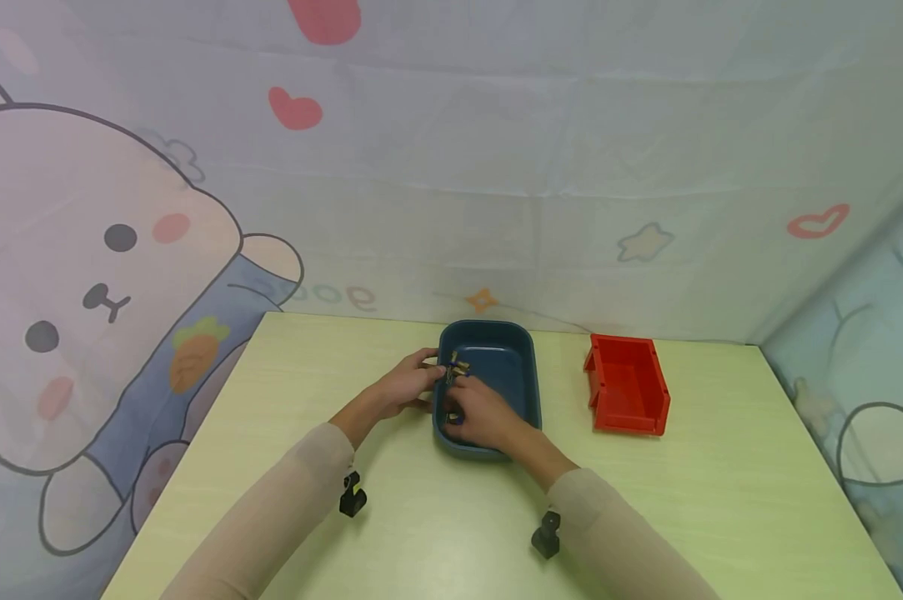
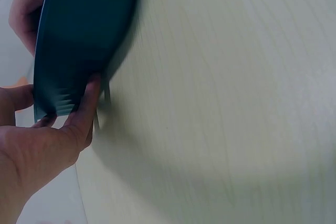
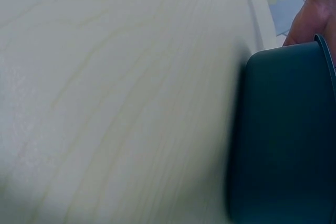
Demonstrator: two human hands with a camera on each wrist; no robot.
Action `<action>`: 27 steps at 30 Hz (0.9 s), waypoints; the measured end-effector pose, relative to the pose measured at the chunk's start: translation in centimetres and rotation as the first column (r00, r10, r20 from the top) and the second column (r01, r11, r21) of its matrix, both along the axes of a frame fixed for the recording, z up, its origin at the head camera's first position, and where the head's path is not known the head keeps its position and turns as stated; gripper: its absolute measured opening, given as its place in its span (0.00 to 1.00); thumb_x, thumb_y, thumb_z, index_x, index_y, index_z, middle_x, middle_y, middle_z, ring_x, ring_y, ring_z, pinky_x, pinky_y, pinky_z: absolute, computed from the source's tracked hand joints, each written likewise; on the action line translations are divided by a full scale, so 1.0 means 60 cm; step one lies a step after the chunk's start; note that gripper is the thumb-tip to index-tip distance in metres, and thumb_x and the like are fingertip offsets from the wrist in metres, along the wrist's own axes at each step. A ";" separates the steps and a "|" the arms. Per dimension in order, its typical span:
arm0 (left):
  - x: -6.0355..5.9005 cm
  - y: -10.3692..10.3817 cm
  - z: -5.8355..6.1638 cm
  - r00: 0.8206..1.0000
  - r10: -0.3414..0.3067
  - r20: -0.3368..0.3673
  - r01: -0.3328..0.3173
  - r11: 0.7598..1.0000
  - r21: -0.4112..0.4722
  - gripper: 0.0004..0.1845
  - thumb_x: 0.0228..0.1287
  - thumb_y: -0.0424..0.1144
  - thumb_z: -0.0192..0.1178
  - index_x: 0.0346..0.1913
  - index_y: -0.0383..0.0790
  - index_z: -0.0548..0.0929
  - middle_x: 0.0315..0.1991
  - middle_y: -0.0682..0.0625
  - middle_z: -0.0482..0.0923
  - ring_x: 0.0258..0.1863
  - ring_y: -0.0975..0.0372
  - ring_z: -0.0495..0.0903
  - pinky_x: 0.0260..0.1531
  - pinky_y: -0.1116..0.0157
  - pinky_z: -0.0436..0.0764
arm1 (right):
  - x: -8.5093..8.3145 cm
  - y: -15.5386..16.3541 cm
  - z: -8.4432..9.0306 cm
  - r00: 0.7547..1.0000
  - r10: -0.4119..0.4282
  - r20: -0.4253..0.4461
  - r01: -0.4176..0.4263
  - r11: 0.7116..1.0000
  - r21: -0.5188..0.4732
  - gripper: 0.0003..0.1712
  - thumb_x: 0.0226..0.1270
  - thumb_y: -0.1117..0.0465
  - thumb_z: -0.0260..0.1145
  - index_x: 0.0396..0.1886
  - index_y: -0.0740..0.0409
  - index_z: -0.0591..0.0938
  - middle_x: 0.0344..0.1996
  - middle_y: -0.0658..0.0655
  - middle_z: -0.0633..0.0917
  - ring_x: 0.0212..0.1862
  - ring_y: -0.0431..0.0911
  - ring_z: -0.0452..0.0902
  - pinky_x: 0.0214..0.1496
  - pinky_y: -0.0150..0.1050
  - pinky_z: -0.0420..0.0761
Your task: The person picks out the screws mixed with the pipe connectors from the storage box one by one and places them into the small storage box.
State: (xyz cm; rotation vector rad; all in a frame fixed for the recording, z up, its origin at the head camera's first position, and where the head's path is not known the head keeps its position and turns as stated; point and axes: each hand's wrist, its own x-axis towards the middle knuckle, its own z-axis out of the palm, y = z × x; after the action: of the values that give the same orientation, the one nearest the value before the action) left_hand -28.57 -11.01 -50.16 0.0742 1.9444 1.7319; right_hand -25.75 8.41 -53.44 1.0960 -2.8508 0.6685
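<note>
Blue bin: left fingers grip its left wall; right fingers inside.

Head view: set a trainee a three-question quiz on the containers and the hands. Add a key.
1. True or false: the red bin stands to the right of the blue tub.

2. Where are the right hand's fingers?
a) in the red bin
b) inside the blue tub
c) flat on the table

3. Fill in: the ____ hand grips the blue tub's side.

Key: 1. True. 2. b. 3. left (the left hand).
</note>
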 end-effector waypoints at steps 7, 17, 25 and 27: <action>-0.008 0.000 -0.010 1.000 -0.023 -0.006 0.023 1.000 0.015 0.32 0.86 0.39 0.49 0.85 0.41 0.54 0.73 0.31 0.67 0.70 0.41 0.75 0.53 0.48 0.85 | -0.005 0.005 -0.001 1.000 -0.009 0.013 0.009 1.000 -0.008 0.16 0.62 0.55 0.80 0.43 0.59 0.87 0.44 0.54 0.83 0.52 0.51 0.78 0.57 0.49 0.80; -0.008 0.000 -0.014 1.000 -0.021 0.010 0.021 1.000 0.016 0.32 0.86 0.40 0.50 0.85 0.43 0.55 0.74 0.33 0.68 0.71 0.43 0.74 0.54 0.49 0.85 | -0.009 0.008 0.009 0.999 -0.034 0.011 0.034 0.999 -0.006 0.15 0.61 0.53 0.81 0.42 0.56 0.88 0.41 0.52 0.85 0.50 0.51 0.79 0.53 0.49 0.81; -0.004 -0.006 -0.013 1.000 -0.014 0.004 0.014 1.000 0.016 0.32 0.86 0.41 0.50 0.84 0.43 0.55 0.73 0.33 0.68 0.70 0.43 0.75 0.56 0.48 0.84 | -0.022 0.021 0.029 1.000 0.001 0.022 0.000 1.000 -0.029 0.16 0.63 0.55 0.81 0.44 0.59 0.89 0.42 0.53 0.88 0.49 0.50 0.80 0.55 0.49 0.80; -0.003 -0.006 -0.012 1.000 -0.019 0.005 0.019 1.000 0.020 0.32 0.86 0.41 0.50 0.84 0.42 0.55 0.73 0.33 0.68 0.70 0.43 0.75 0.56 0.48 0.84 | -0.025 0.027 0.031 1.000 0.011 0.015 -0.011 1.000 -0.030 0.15 0.63 0.55 0.81 0.45 0.58 0.89 0.42 0.52 0.88 0.50 0.50 0.81 0.57 0.49 0.80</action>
State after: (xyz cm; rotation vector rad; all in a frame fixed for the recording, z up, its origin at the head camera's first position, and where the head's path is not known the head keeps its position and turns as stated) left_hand -28.77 -11.38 -50.87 0.0949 1.9169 1.7383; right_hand -27.27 10.06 -51.61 1.1085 -2.8396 0.7200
